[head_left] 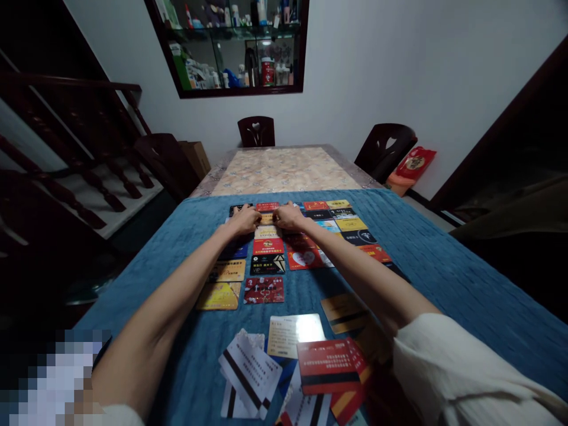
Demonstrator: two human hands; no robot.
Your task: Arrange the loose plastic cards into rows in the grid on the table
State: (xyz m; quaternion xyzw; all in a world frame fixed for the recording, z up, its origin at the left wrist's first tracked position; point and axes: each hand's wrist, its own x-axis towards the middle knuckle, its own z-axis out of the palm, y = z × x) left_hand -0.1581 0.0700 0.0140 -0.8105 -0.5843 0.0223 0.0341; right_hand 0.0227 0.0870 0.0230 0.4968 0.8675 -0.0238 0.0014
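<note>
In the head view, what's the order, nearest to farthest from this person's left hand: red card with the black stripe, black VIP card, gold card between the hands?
1. Gold card, just right of the left hand.
2. Black VIP card, lower in the same column.
3. Red card with the black stripe, near the bottom of the view, farther right.

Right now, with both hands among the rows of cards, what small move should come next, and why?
I'd probably nudge the gold card square with its column: the left hand and right hand have fingers at its two ends, and the cream card and black VIP card nearer the camera lie in line.
</note>
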